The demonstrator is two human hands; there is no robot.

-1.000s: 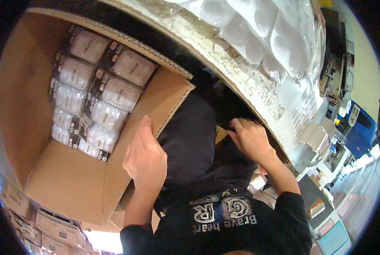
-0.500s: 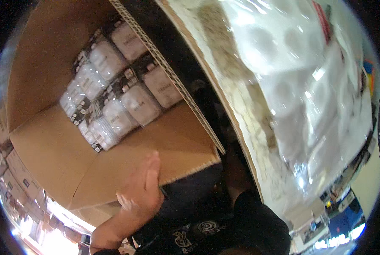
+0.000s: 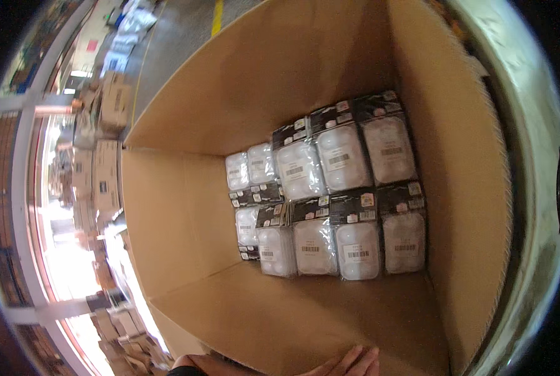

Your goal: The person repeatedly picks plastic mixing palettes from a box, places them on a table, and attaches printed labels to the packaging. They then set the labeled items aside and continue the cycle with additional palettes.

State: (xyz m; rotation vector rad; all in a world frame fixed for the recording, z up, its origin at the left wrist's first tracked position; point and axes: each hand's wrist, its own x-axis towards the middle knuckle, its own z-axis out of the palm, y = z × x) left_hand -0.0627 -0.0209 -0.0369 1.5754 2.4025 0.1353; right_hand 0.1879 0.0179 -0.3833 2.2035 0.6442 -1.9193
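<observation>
An open brown cardboard box (image 3: 192,207) fills the middle of the view. On its bottom lie several clear-wrapped packs (image 3: 343,156) in two rows, each with a pale rounded insert, a black header card and a barcode label. At the lower edge, my left hand (image 3: 352,362) lies along the near wall of the box, its fingers stretched out and close together against the cardboard. Only its fingers and a bit of forearm show, and it is apart from the packs. My right hand is out of sight.
To the right of the box runs a pale, plastic-covered surface (image 3: 537,119). Beyond its left side stand stacked cartons (image 3: 107,175) and a bright window wall. Farther off, the grey floor (image 3: 186,31) has yellow lines, with bagged goods (image 3: 129,31) along it.
My view has swung over the box, so its inside now faces me more squarely. My left hand has shifted to the lower edge, still at the near wall. The packs look unchanged.
</observation>
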